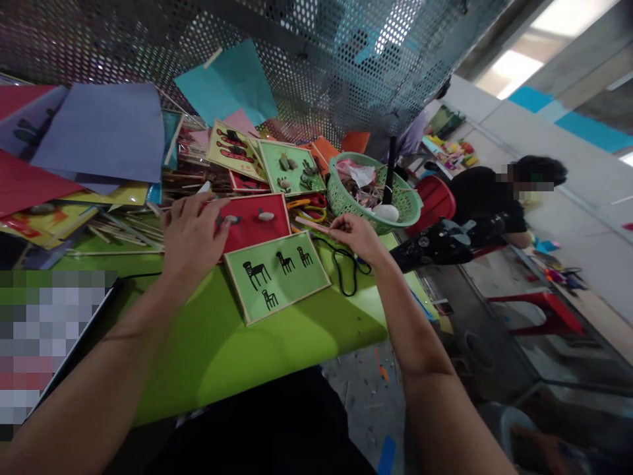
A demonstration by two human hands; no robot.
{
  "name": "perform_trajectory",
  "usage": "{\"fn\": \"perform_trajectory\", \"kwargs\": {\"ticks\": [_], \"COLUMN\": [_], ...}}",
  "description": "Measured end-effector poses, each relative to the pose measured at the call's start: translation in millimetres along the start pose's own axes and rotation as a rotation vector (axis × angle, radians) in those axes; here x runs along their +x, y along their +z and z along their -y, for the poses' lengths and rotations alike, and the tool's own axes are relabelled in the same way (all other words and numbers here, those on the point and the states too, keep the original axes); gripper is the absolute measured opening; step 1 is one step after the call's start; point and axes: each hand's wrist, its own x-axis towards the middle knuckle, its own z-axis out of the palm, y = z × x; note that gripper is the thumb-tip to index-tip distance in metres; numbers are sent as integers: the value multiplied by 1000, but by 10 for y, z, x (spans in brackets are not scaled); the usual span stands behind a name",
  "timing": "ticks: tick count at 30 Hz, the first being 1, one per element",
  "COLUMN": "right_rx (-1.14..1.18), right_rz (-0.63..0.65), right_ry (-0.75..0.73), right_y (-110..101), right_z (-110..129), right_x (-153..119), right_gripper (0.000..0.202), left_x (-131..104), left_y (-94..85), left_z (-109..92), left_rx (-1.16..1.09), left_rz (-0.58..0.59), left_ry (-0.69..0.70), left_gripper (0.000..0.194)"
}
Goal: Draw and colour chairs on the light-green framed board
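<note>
Right hand pinches a thin, pale wooden stick between thumb and fingers; the stick points left from the fingertips, near the top right corner of a green rectangular card with black chair drawings and a thin wooden frame. Left hand, fingers bent, is over the left part of a red rectangular card with grey pebbles; cannot tell whether it grips anything. Small white tip shows just beyond its fingers.

Chair card lies between the hands, slightly nearer the body. Below-left of the right hand: looped black cord. Just beyond the right hand: light-green perforated plastic basket holding a black-handled tool with a white rounded head. Beyond the red card, between the hands: green framed card with stones, yellow framed card with red shapes. Left of the left hand: loose thin wooden sticks. Under both hands: yellow-green tabletop.
</note>
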Motion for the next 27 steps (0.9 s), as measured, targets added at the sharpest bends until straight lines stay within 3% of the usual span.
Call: {"fn": "perform_trajectory", "kwargs": {"ticks": [4, 11, 15, 20, 23, 27], "right_rx": [337, 464, 546, 713, 756, 749], "right_rz": [42, 158, 140, 32, 66, 101], "right_ry": [56, 37, 23, 7, -10, -53], "right_y": [22, 210, 322, 454, 555, 673], "right_z": [-3, 315, 407, 408, 407, 396], "right_x": [-277, -598, -610, -573, -580, -575], "right_gripper": [33, 31, 30, 43, 48, 41], "left_x": [-48, -185, -196, -182, -193, -198], "left_y": [95, 272, 291, 273, 282, 292], "left_z": [-143, -415, -430, -406, -418, -410], "left_rx": [-81, -62, 41, 79, 70, 56], "left_rz": [38, 166, 180, 177, 234, 280], "left_ry": [129, 405, 442, 464, 459, 450], "left_gripper": [45, 45, 32, 36, 28, 22]}}
